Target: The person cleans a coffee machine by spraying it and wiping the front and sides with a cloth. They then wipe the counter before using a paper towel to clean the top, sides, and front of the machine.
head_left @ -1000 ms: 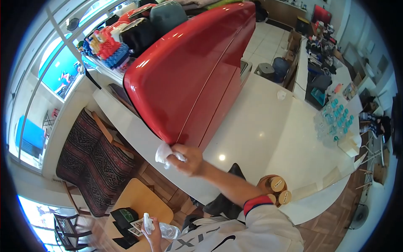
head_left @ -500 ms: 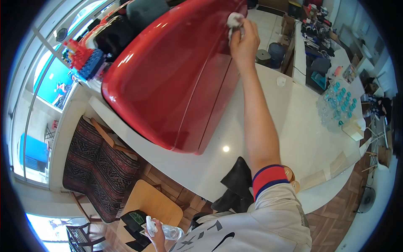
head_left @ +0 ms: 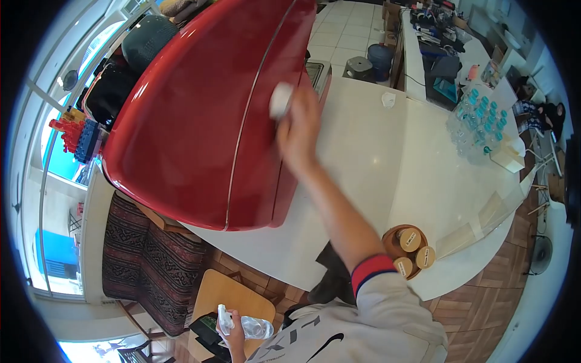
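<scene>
My right hand (head_left: 301, 127) holds a bunched white cloth (head_left: 281, 101) against the glossy red panel (head_left: 187, 115), just right of its thin metal trim line. Hand and cloth are blurred by motion. Low in the view, my left hand (head_left: 235, 333) is wrapped round the neck of a clear spray bottle (head_left: 257, 328) with a white nozzle, above a small wooden table (head_left: 221, 290). The red panel rests over a white counter (head_left: 357, 157).
Several water bottles with teal caps (head_left: 481, 124) stand on the counter's right side. A round wooden tray (head_left: 394, 239) with three lidded jars is near my right arm. Toy blocks (head_left: 75, 136) and a patterned bench (head_left: 151, 260) are at left. Dark cloth (head_left: 333, 278) lies by the counter edge.
My right hand has moved down and left over the red panel with the cloth. The view has shifted, and the round tray of jars now shows. My left hand still holds the bottle.
</scene>
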Action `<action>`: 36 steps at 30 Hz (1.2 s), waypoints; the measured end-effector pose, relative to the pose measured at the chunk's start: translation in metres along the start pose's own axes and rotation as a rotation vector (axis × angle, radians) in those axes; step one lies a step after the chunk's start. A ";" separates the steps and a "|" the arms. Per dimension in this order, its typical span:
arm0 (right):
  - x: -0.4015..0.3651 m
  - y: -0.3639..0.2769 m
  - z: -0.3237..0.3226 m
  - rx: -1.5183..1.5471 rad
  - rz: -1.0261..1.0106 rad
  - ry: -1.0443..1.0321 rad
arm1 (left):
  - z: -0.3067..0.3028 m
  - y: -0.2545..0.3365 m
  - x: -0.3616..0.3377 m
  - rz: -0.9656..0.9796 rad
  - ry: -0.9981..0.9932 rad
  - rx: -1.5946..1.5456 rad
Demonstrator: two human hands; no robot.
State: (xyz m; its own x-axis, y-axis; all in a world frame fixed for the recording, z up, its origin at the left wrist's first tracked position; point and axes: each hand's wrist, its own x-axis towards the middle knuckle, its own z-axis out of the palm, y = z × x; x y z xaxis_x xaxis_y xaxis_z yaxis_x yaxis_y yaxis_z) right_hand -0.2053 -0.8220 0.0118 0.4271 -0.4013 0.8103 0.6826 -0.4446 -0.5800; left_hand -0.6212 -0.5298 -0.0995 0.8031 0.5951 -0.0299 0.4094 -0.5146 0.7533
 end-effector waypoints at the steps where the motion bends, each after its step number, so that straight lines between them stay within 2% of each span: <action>1: 0.027 0.027 0.009 -0.021 -0.058 0.060 | -0.001 -0.005 -0.003 -0.018 0.004 -0.026; 3: 0.053 0.047 0.011 -0.010 -0.059 0.049 | -0.005 -0.006 -0.009 -0.024 0.007 0.019; 6: 0.009 0.028 0.001 -0.042 0.061 -0.024 | -0.006 -0.025 -0.017 -0.054 0.016 0.012; 8: -0.068 -0.010 -0.013 0.025 0.217 -0.098 | -0.003 -0.029 -0.017 -0.061 0.020 -0.045; 9: -0.116 -0.029 -0.018 0.007 0.185 -0.104 | -0.001 -0.028 -0.015 -0.061 0.009 -0.019; 11: -0.210 -0.064 -0.035 0.120 0.248 -0.174 | 0.003 -0.028 -0.012 -0.064 -0.001 0.006; 12: -0.241 -0.076 -0.040 0.226 0.439 -0.197 | 0.004 -0.021 -0.010 -0.066 0.002 0.008; 14: -0.207 -0.075 -0.043 0.085 0.340 -0.207 | 0.007 0.002 -0.009 0.004 -0.009 0.026; 16: -0.145 -0.049 -0.030 0.030 0.235 -0.091 | 0.004 0.006 -0.007 0.001 -0.007 0.013; 17: -0.121 -0.028 -0.021 0.057 0.322 -0.086 | 0.004 0.010 -0.006 -0.008 -0.011 -0.027; 19: -0.070 -0.010 -0.016 0.066 0.342 -0.086 | 0.002 0.015 -0.004 -0.016 0.000 -0.075; 20: -0.062 -0.016 -0.015 0.334 0.668 -0.093 | -0.001 0.016 -0.002 0.022 -0.024 -0.069; 22: -0.087 -0.019 -0.020 0.224 0.604 -0.163 | -0.002 0.020 0.010 0.110 -0.055 -0.075; 23: -0.111 -0.022 -0.022 0.149 0.435 -0.147 | -0.003 0.029 0.017 0.181 -0.060 -0.031; 24: -0.143 -0.030 -0.023 0.096 0.470 -0.156 | -0.006 0.037 0.027 0.204 -0.014 -0.061; 26: -0.191 -0.064 -0.034 0.193 0.609 -0.178 | -0.009 0.049 0.053 0.320 -0.208 -0.014; 27: -0.220 -0.070 -0.032 0.277 0.733 -0.136 | -0.008 0.051 0.067 0.319 -0.255 -0.096; 29: -0.201 -0.103 -0.039 0.070 0.449 -0.137 | -0.006 0.065 0.098 0.390 -0.302 -0.162; 30: -0.188 -0.118 -0.040 0.037 0.442 -0.121 | -0.007 0.072 0.115 0.441 -0.363 -0.204; 33: -0.133 -0.164 -0.032 0.027 0.036 -0.140 | -0.010 0.082 0.164 0.507 -0.529 -0.316; 36: -0.086 -0.177 -0.018 -0.150 -0.085 -0.031 | -0.014 0.080 0.222 0.614 -0.676 -0.349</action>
State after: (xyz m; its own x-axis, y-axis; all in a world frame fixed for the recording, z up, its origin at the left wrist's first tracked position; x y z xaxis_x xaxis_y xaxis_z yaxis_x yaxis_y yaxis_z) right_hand -0.3740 -0.7234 0.0433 0.3907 -0.3333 0.8580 0.6217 -0.5919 -0.5130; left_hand -0.4162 -0.4302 -0.0369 0.9572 -0.2511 0.1441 -0.2266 -0.3401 0.9127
